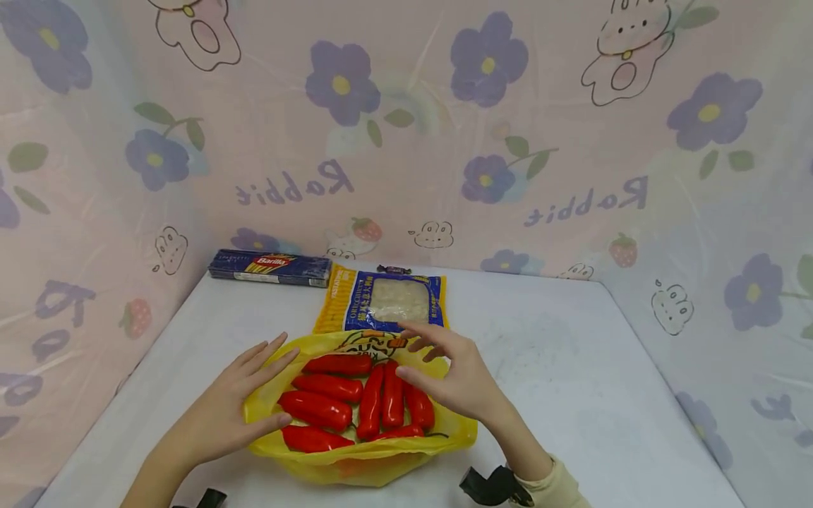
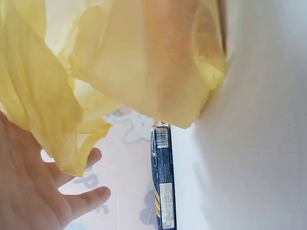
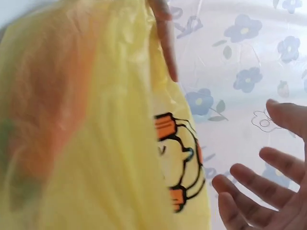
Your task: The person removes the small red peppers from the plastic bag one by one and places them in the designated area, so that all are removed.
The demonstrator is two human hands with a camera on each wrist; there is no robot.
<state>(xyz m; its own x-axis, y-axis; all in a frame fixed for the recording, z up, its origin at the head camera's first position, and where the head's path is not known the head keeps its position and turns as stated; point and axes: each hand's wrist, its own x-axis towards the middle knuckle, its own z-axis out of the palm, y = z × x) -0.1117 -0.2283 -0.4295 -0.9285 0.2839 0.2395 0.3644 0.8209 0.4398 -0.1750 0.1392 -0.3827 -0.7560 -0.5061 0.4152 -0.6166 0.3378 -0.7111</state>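
Observation:
A yellow plastic bag (image 1: 375,469) stands on the white table with its mouth spread wide. Inside lie several shiny red peppers (image 1: 315,409), some crosswise and some lengthwise. My left hand (image 1: 219,409) is at the bag's left rim, fingers extended and thumb over the edge. Over the right side of the bag hovers my right hand (image 1: 466,377), its fingers spread and slightly bent, holding nothing. The left wrist view shows the bag's loose edge (image 2: 72,153) overlapping the left hand; whether they touch I cannot tell. A printed cartoon (image 3: 177,163) marks the bag in the right wrist view.
Behind the bag lies a blue and yellow pasta packet (image 1: 396,300) with a clear window. A dark blue Barilla box (image 1: 269,267) is at the back left. A small dark wrapped item (image 1: 394,269) sits behind the packet. Printed curtains (image 1: 406,141) surround the table (image 1: 559,381).

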